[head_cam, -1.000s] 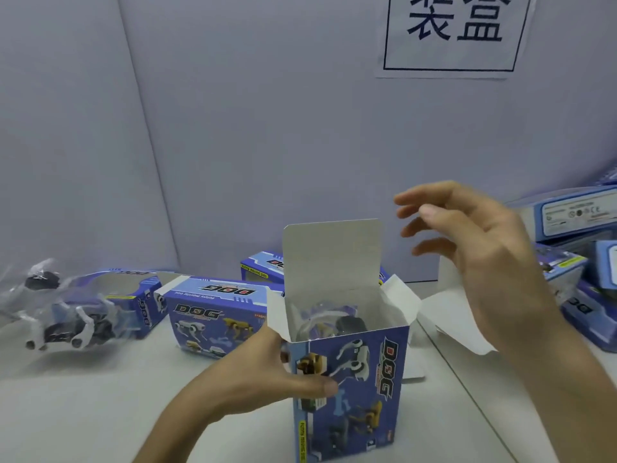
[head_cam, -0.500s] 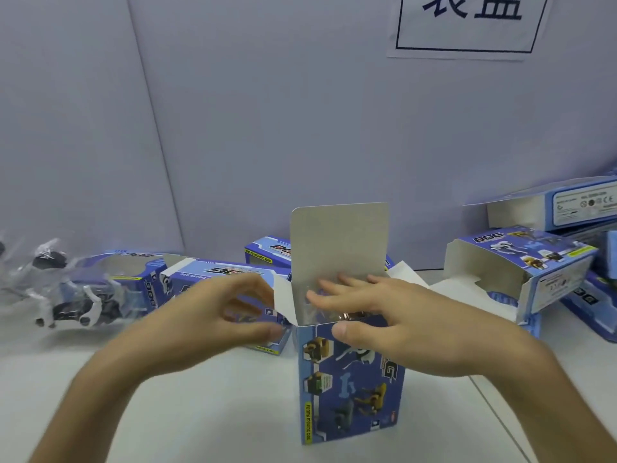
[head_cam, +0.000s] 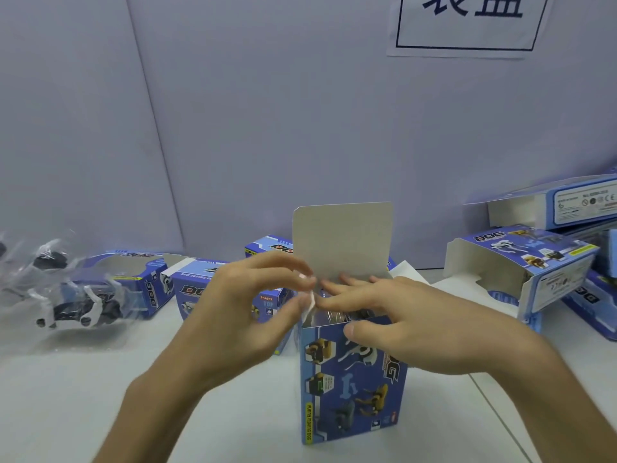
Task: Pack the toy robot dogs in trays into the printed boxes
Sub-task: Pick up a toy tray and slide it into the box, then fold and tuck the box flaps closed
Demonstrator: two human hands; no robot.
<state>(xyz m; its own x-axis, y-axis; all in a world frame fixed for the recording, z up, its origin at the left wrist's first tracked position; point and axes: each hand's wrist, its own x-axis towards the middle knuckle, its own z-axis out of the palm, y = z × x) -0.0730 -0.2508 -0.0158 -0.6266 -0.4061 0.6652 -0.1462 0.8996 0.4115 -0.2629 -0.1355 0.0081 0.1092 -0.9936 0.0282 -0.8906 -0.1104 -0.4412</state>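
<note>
Box (head_cam: 354,379) stands upright on the counter (head_cam: 100,396) between both hands: left hand (head_cam: 240,312) pinches its side flap (head_cam: 310,300), right hand (head_cam: 417,322) lays straight fingers (head_cam: 337,289) across the open top.

Upright box (head_cam: 350,389) under the right hand (head_cam: 420,325): "FUNNY MOVING DOG" — yellow strip
Lying box (head_cam: 188,295) behind the left hand (head_cam: 247,312): "3+ages", "TOP"
Open box (head_cam: 534,262) right of the right hand: "DOG"
Wall sign (head_cam: 467,25): cut off — unreadable
</note>
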